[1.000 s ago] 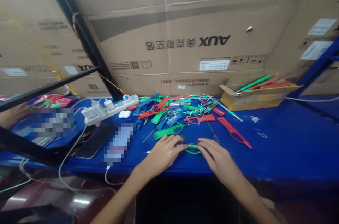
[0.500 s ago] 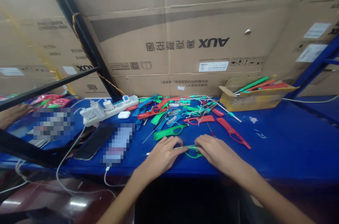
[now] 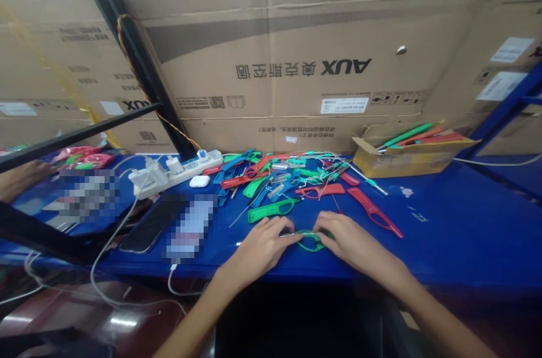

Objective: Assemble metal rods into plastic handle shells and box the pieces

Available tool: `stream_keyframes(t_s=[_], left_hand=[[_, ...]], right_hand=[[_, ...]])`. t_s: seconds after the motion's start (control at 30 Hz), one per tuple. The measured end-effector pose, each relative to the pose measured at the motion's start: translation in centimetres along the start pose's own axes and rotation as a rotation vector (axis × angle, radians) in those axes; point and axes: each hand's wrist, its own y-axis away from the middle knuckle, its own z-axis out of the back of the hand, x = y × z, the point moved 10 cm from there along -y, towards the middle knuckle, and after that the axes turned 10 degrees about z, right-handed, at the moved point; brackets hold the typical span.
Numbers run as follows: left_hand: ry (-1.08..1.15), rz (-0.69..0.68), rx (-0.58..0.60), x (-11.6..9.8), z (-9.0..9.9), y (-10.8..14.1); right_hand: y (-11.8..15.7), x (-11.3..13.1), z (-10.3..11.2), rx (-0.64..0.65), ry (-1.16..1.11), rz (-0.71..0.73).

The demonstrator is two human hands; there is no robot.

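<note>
Green plastic loop tool point(image 3: 311, 241) pinched between our left hand point(image 3: 258, 246) and right hand point(image 3: 353, 239), multicoloured tool heap point(image 3: 279, 177) lying at twelve o'clock.

This looks like a small assembly workshop set up inside a storeroom. Large printed cardboard cartons point(image 3: 271, 64) are stacked from 10 to 2 o'clock, right behind the blue desk point(image 3: 457, 228). A blue steel rack point(image 3: 508, 104) stands at 2 o'clock and a black metal post point(image 3: 135, 64) at 11 o'clock. At 12 o'clock lies a heap of red, green and blue plastic-handled tools point(image 3: 288, 177), with a cardboard tray point(image 3: 402, 163) at 1 o'clock and a power strip point(image 3: 175, 174) at 11 o'clock.
</note>
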Motion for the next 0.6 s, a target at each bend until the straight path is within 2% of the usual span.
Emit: stream_keyframes(t_s=[0.13, 0.33, 0.47, 0.6], left_hand=[[0.005, -0.001, 0.003, 0.1, -0.1, -0.1], [0.026, 0.004, 0.014, -0.3, 0.2, -0.3], [0.013, 0.014, 0.011, -0.5, 0.3, -0.3], [0.018, 0.018, 0.02, -0.5, 0.2, -0.4]], right_hand=[[-0.3, -0.7, 0.3, 0.003, -0.036, -0.035], [-1.5, -1.6, 0.4, 0.13, -0.013, -0.095], [-1.1, -0.1, 0.4, 0.088, 0.131, 0.031], [0.6, 1.6, 0.2, -0.039, 0.318, 0.181]])
